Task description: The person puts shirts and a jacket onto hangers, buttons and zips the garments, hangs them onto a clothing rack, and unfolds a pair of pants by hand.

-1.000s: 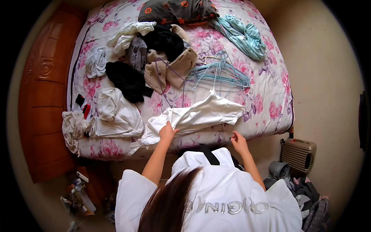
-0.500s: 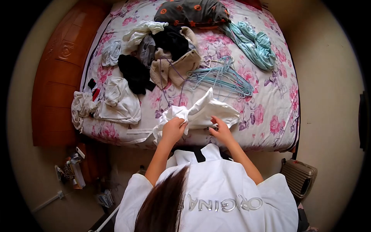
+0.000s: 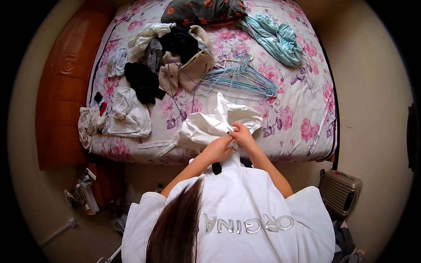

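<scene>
A white garment point(image 3: 199, 127), perhaps a shirt, lies bunched at the bed's near edge, with a long white strip trailing to its left. My left hand point(image 3: 219, 148) is closed on the cloth at its near side. Right beside it, my right hand point(image 3: 242, 135) pinches the same cloth, thumb and fingers together. The two hands nearly touch, and the exact bit of fabric between their fingertips is partly hidden. Beyond the garment lie several light-blue wire hangers point(image 3: 245, 81) in a loose stack.
A floral bedsheet point(image 3: 302, 109) covers the bed. Dark clothes point(image 3: 140, 81), a beige jacket point(image 3: 193, 68) and folded white clothes point(image 3: 129, 116) lie to the left. Farther back are a teal cloth point(image 3: 276, 41) and a patterned pillow point(image 3: 204, 11). A suitcase point(image 3: 340, 193) stands on the floor at right.
My hands have come together over the white garment; the right hand moved left and closed on the cloth. The garment's left part is more spread out. The view has shifted slightly.
</scene>
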A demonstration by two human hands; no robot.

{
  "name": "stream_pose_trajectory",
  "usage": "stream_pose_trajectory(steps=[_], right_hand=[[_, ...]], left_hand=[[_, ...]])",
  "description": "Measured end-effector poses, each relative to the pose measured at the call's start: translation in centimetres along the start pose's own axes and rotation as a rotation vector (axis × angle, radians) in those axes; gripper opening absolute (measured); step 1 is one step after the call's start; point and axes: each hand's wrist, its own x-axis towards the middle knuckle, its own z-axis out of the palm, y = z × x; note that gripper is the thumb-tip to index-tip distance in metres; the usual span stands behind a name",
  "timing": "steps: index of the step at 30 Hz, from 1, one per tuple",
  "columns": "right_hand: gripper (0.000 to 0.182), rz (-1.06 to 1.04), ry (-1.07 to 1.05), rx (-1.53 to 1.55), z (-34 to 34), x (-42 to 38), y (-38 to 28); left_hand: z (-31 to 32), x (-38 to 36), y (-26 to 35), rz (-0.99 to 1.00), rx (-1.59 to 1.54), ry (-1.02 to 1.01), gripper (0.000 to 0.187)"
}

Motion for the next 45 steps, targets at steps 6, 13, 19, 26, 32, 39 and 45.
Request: stream_pose_trajectory(steps=[6,13,19,26,32,39,45], right_hand=[[0.031,-0.453,0.29,-0.617,-2.9,-1.7,0.8],[0.036,-0.838,0.378,-0.856,-7.0,-7.8,-8.1],[0.036,-1.083,0.436,-1.057,-9.5,-13.6,-15.5],[0.033,-1.293,0.48,-1.197,-11.0,-19.0,-21.1],[0.031,-1.387,0.404,-1.196,-12.5,-21.2,-22.5],[0.027,-1.515,0.262,-1.13,-12.2,-23.0,-24.3],[0.032,-1.185,0.862,-1.419,-17.5,-24.6,-23.6]], left_hand=[[-1.3,-1.1,0.1,-0.166,-0.204,-0.299,0.049],[-4.6,2.0,-5.5,-0.125,-0.092,0.329,0.027],[-3.2,8.4,-4.6,-0.007,0.095,0.122,0.037],[4.0,14.1,-2.4,-0.201,-0.8,-0.136,0.045],[3.1,14.2,2.9,0.099,-0.17,0.001,0.075],[3.1,18.2,5.1,0.253,0.119,0.585,0.073],[-1.6,17.4,1.9,0.285,0.128,0.691,0.045]])
